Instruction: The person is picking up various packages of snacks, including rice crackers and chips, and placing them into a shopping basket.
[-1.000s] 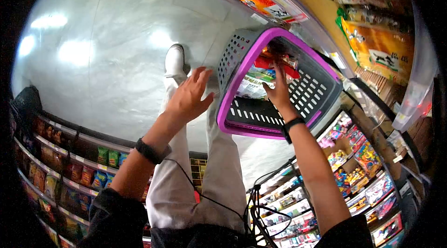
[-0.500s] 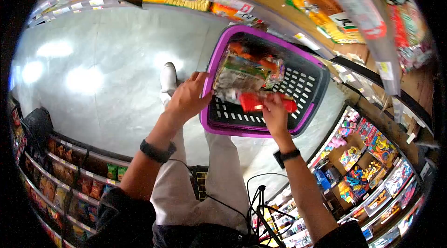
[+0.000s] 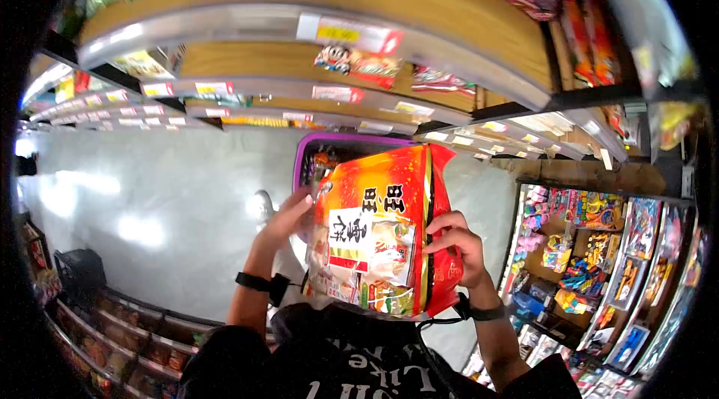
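A large red and orange bag of rice crackers (image 3: 378, 230), with a clear window showing small packs, is held in front of my body. My right hand (image 3: 458, 245) grips its red right edge, fingers over the front. At the bag's left edge is my left hand (image 3: 288, 219), its fingers bent against the side and slightly blurred. Behind and below the bag sits a shopping basket with a purple rim (image 3: 299, 156). The bag covers most of the basket, though a few packages (image 3: 323, 162) show at its upper left corner.
Wooden store shelves (image 3: 247, 73) with price tags and bagged snacks run across the top. A toy display (image 3: 573, 257) stands at right, and snack racks (image 3: 142, 339) at lower left. Grey floor (image 3: 180, 212) stretches to the left, with a dark box-like object (image 3: 81, 272) there.
My right hand has come up from a red package inside the basket and now holds the large bag. My left hand has left the basket rim for the bag's edge. The view has tilted up.
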Available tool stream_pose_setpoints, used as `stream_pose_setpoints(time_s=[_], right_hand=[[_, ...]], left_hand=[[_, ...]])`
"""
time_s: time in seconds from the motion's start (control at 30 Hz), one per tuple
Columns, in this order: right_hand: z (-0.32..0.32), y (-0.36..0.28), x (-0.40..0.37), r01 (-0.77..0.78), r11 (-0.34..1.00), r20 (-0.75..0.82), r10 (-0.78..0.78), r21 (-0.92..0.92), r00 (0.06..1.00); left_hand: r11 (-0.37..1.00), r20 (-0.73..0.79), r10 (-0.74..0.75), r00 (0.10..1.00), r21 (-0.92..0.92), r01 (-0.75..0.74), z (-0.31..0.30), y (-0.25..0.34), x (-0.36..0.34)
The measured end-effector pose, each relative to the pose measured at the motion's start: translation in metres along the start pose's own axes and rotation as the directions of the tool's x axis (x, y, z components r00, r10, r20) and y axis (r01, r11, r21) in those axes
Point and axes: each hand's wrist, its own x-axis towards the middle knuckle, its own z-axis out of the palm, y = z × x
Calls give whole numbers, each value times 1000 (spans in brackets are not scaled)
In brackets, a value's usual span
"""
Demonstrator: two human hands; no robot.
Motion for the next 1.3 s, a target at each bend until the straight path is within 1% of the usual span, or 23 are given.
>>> stream_pose_setpoints(time_s=[0.03,0.1,0.13,0.17,0.23,0.3,0.33,0.4,0.47,0.53,0.57,0.63,0.67,0.7,0.73,0.77,0.8,0.87,0.93,1.0,1.03,1.17,1.3], right_hand=[[-14,-20,-3,16,998,-7,-15,69,1000],[-32,-53,-14,81,986,-5,-81,143,997],[-18,-33,1,96,987,6,-97,128,995],[-47,-83,-27,171,970,-45,-166,175,985],[-38,-66,-21,195,962,-72,-184,190,980],[-31,-70,-17,112,927,-350,22,358,936],[-26,-70,-15,82,889,-458,152,451,876],[-31,-55,-25,63,896,-459,164,439,873],[-46,-40,-40,-74,796,-301,311,600,902],[-45,-46,-42,-32,777,-345,315,628,884],[-54,-49,-51,-26,756,-377,356,654,855],[-51,-50,-53,-73,709,-408,484,702,775],[-54,-63,-63,23,552,-332,468,833,819],[-59,-30,-73,59,474,-241,332,878,912],[-63,-32,-70,98,392,-175,165,915,971],[-63,-39,-81,39,539,-152,167,841,974],[-60,-45,-79,36,539,-151,170,841,974],[-57,-49,-82,-35,664,-140,208,747,968],[-60,-52,-81,-97,671,-107,256,735,961],[-54,-58,-84,-34,819,-177,165,573,970],[-54,-56,-84,-19,736,-182,192,677,964],[-54,-59,-85,-11,762,-208,191,647,959],[-46,-59,-77,56,786,-335,197,616,922]], left_hand=[[984,121,71,990,-173,-49,15,-15,-6],[980,129,65,990,-196,-39,40,-30,-32],[971,163,85,983,-233,-45,15,-34,-16],[979,87,102,991,-183,-85,72,-6,-65],[956,-14,132,991,-262,-131,63,-5,-57],[942,-43,243,969,-227,-246,65,7,-64],[933,-36,287,957,-216,-288,63,11,-66],[919,-59,339,939,-193,-344,64,21,-70],[904,-64,396,916,-150,-401,77,39,-81],[849,-100,482,870,-194,-492,83,43,-82],[851,-59,495,867,-168,-497,96,58,-81],[837,-152,498,854,-173,-519,109,67,-92],[828,-166,512,843,-164,-535,128,76,-87],[825,-182,523,833,-137,-548,127,73,-86],[826,-165,526,835,-135,-547,144,80,-89],[821,-183,525,831,-150,-551,167,88,-94],[814,-225,514,828,-178,-553,176,88,-99],[854,-328,469,820,-67,-516,192,88,-94],[827,-247,528,813,-65,-558,207,84,-88],[811,-190,550,813,-109,-574,216,79,-81],[815,-191,541,819,-122,-567,216,76,-78],[791,-152,578,802,-136,-596,238,72,-84],[790,-51,605,794,-80,-607,242,61,-85]])
